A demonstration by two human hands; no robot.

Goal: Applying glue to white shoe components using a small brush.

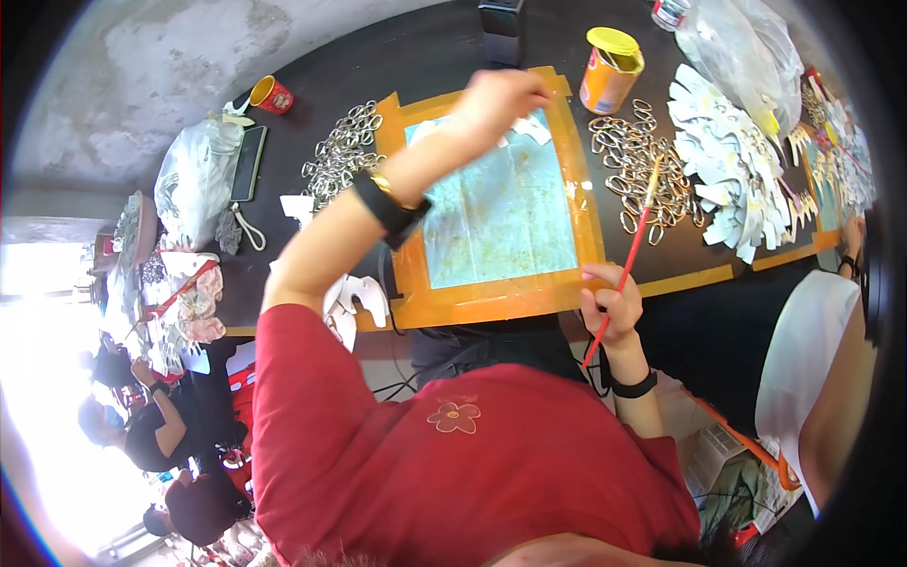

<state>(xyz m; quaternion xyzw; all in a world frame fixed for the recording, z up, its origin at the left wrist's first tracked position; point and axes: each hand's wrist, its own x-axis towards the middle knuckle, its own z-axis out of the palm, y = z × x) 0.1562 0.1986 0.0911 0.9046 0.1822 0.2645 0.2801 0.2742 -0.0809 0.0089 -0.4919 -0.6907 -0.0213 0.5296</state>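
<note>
My left hand (505,94) reaches over the far part of a light blue sheet (501,222), fingers bent together; whatever they may pinch is hidden. White cut pieces (532,128) lie on the sheet beneath that hand and forearm. Near the sheet's lower right corner, my right hand (614,307) is closed round a red-handled paintbrush (635,248). The brush slants up, its pale bristle end over a heap of metal rings or clips (638,156). Orange-brown tape (573,189) frames the blue sheet on the dark table.
A yellow-lidded can (609,80) stands at the far right, beside a pile of white cut pieces (727,156) and a clear plastic bag (746,57). More metal rings (342,151), a bag (196,170), a red cup (271,94) and a phone-like slab (248,163) lie left. Another person (812,350) sits at right.
</note>
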